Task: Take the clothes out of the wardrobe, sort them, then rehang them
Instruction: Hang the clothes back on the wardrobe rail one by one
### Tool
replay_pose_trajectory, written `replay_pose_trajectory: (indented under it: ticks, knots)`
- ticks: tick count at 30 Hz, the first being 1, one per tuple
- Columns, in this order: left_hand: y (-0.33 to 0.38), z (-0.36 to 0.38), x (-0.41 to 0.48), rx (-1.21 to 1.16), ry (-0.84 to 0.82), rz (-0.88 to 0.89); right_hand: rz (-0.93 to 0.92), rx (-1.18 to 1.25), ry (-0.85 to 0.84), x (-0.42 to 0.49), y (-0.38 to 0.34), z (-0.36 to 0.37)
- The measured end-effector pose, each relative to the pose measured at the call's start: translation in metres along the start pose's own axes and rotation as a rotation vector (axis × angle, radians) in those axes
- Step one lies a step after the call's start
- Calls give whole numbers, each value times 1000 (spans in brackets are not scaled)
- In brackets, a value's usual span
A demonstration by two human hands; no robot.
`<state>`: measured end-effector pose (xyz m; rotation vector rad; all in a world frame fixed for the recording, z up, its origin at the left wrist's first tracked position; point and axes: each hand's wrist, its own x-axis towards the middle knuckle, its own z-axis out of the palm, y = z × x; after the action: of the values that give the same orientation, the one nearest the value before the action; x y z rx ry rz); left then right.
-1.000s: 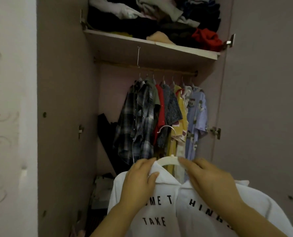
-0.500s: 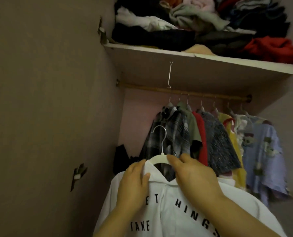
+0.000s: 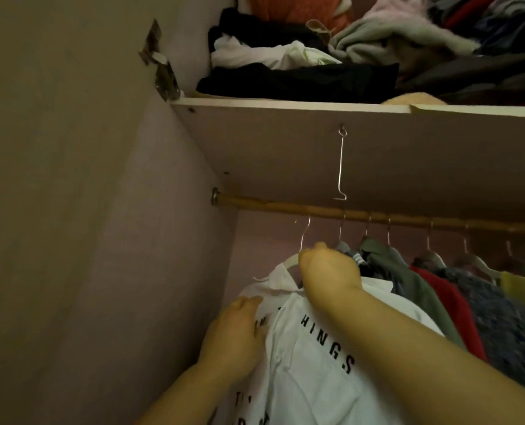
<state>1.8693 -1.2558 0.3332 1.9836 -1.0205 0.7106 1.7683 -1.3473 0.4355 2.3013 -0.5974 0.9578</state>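
The right hand [image 3: 328,271] grips the white plastic hanger [image 3: 289,261] under the wooden rail [image 3: 285,207]. Lower-left of it, the left hand [image 3: 236,329] clutches the white lettered shirt [image 3: 310,363]. Above, a shelf [image 3: 285,103] holds heaped clothes [image 3: 301,78]. The hook tip is blurred.

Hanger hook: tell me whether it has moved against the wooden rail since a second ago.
Yes. The hanger hook has risen from well below the wooden rail to just beneath it, left of the hung shirts, carried by the right hand.
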Motion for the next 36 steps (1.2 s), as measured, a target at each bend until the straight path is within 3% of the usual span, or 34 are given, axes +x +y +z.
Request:
replay_pose_trajectory:
  ticks: [10,15,19,22,25,29,36]
  knots:
    - [-21,29,69,92,11,-49,136,76,60,115,51,36]
    - [-34,40,77,193,-14,-112,123,158,-14,119,39,72]
    - [-42,39,69,214,-11,-168,78,62,23,100,22,89]
    - [-47,33,50,237,10,-200,-9,14,37,76,6,104]
    - [-51,23,21,333,15,-235,-146,185,39,41,-25,125]
    - [-66,8,-36,473,-48,-361,-285,464,-109,-17,-78,155]
    - [-66,-14,-179,540,-211,-600,-557,687,-367,-143,-148,179]
